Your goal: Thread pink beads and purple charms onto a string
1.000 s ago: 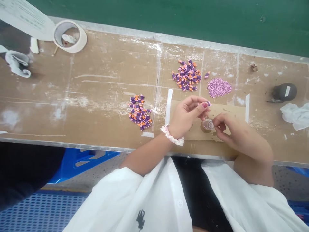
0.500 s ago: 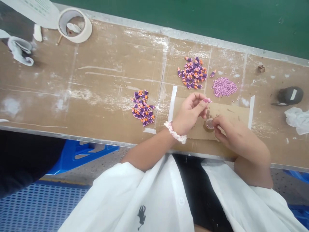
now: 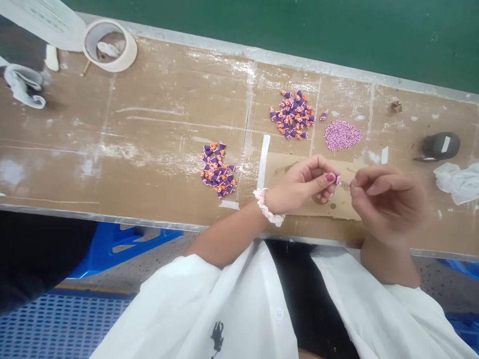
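My left hand (image 3: 312,182) is closed in a pinch on a small pink-purple figurine (image 3: 338,180), mostly covered by the fingers. Just to its right, my right hand (image 3: 387,199) has thumb and forefinger pinched together near the figurine, the other fingers curled. Whatever sits in that pinch is too small to make out. Both hands are over a cardboard sheet (image 3: 288,162) taped to the table. A small round dish (image 3: 322,199) lies on the sheet, largely hidden below my left hand.
Purple-and-orange figurines form a back pile (image 3: 294,114) and a left pile (image 3: 219,172). A single figurine (image 3: 324,115) lies near a heap of tiny pink beads (image 3: 342,135). A black object (image 3: 440,146) and crumpled white tissue (image 3: 456,180) are right; a tape roll (image 3: 129,52) is far left.
My right hand has lifted off the small round dish and moved up beside the figurine. My left hand has shifted slightly right and toward me, still pinching it. The view has shifted slightly.
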Demonstrator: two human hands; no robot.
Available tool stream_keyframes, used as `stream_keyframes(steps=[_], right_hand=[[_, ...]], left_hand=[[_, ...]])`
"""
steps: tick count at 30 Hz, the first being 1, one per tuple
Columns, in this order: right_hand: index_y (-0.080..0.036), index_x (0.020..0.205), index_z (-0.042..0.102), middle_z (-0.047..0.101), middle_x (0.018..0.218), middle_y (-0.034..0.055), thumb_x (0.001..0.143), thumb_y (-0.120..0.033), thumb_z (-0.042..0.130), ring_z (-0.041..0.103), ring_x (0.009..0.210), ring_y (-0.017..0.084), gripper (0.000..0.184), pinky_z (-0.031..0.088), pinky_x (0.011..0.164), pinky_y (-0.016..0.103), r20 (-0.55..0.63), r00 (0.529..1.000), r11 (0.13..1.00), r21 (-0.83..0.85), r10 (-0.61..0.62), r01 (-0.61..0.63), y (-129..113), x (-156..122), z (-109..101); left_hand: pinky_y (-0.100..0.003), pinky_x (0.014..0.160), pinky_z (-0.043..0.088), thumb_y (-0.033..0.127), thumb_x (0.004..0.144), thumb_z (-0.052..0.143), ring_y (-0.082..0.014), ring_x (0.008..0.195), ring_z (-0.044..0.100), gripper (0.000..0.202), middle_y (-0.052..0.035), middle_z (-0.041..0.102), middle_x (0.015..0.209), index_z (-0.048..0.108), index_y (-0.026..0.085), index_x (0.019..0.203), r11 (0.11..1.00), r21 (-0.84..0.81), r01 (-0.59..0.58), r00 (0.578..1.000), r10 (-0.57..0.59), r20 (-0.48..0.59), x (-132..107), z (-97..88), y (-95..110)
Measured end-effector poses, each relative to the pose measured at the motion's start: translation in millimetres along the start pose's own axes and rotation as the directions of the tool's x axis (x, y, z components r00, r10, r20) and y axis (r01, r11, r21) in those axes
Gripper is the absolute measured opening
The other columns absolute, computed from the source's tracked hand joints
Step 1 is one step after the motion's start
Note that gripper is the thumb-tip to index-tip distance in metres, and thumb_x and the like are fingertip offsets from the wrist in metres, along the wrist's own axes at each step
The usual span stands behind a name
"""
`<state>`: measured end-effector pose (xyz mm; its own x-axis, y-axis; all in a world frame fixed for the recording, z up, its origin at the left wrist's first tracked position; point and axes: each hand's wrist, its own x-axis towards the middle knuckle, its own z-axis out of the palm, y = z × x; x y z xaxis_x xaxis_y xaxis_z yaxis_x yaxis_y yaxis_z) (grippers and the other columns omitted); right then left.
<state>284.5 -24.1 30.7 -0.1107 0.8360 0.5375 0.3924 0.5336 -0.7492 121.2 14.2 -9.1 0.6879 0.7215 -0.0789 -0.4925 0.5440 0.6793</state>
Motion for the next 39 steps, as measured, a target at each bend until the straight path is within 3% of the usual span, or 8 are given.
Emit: stream_keyframes(steps=[9, 19, 31, 34, 37, 39], right_hand=[[-0.025, 0.084, 0.05, 0.06, 0.077, 0.0001, 0.074, -0.001, 0.064, 0.056, 0.066, 0.014, 0.029, 0.046, 0.055, 0.029, 0.117, 0.993, 0.999, -0.022, 0.027, -0.024, -1.8, 1.3, -1.8], [-0.023, 0.079, 0.048, 0.059, 0.079, 0.0001, 0.075, 0.0, 0.063, 0.058, 0.071, 0.014, 0.027, 0.048, 0.06, 0.029, 0.212, 0.975, 0.997, -0.055, 0.067, -0.057, -1.8, 0.1, -5.8], [-0.023, 0.08, 0.051, 0.06, 0.081, 0.0014, 0.077, -0.001, 0.061, 0.06, 0.077, 0.015, 0.025, 0.049, 0.065, 0.031, 0.256, 0.963, 0.995, -0.088, 0.078, -0.057, -5.0, 1.0, -6.0], [-0.025, 0.087, 0.056, 0.062, 0.082, 0.0013, 0.078, -0.005, 0.063, 0.059, 0.073, 0.016, 0.023, 0.049, 0.061, 0.031, 0.174, 0.983, 0.998, -0.039, 0.063, -0.057, -2.0, 1.5, -2.8], [-0.026, 0.09, 0.06, 0.062, 0.084, 0.0028, 0.079, -0.012, 0.065, 0.061, 0.077, 0.019, 0.018, 0.049, 0.06, 0.033, -0.099, 0.992, 0.996, -0.047, 0.077, -0.082, 10.5, 6.4, -5.4], [-0.025, 0.086, 0.061, 0.061, 0.083, 0.0037, 0.08, -0.015, 0.064, 0.061, 0.078, 0.02, 0.012, 0.048, 0.061, 0.033, -0.287, 0.954, 0.977, -0.158, 0.092, -0.141, 24.9, 11.6, -14.9]], left_hand=[[-0.019, 0.057, 0.048, 0.041, 0.08, 0.071, -0.0055, 0.06, 0.057, 0.032, 0.0025, 0.06, 0.068, 0.054, 0.015, 0.087, 1.0, -0.004, 0.023, 0.998, -0.023, 0.053, -1.1, 0.8, -0.2], [-0.019, 0.054, 0.048, 0.044, 0.075, 0.074, -0.005, 0.056, 0.057, 0.038, 0.0024, 0.061, 0.066, 0.053, 0.014, 0.085, 0.997, 0.039, 0.068, 0.997, -0.069, 0.034, -1.1, -0.2, 1.4], [-0.018, 0.053, 0.048, 0.037, 0.077, 0.074, -0.0047, 0.053, 0.058, 0.033, 0.0019, 0.063, 0.065, 0.054, 0.012, 0.083, 0.992, -0.101, 0.076, 0.995, -0.069, 0.069, -1.8, -0.8, -7.8], [-0.017, 0.052, 0.048, 0.037, 0.08, 0.073, -0.0047, 0.054, 0.058, 0.031, 0.002, 0.062, 0.066, 0.054, 0.013, 0.085, 0.992, -0.107, 0.069, 0.996, -0.062, 0.068, -1.2, 0.7, -8.4], [-0.016, 0.051, 0.048, 0.037, 0.082, 0.07, -0.0045, 0.056, 0.058, 0.027, 0.0024, 0.062, 0.069, 0.056, 0.015, 0.087, 0.999, -0.037, -0.039, 0.997, 0.037, -0.061, 6.0, -5.7, -5.2], [-0.017, 0.055, 0.05, 0.037, 0.083, 0.069, -0.0056, 0.063, 0.061, 0.024, 0.0011, 0.065, 0.076, 0.057, 0.017, 0.09, 0.983, 0.081, -0.167, 0.964, 0.18, -0.198, 15.0, -14.8, -0.8]])
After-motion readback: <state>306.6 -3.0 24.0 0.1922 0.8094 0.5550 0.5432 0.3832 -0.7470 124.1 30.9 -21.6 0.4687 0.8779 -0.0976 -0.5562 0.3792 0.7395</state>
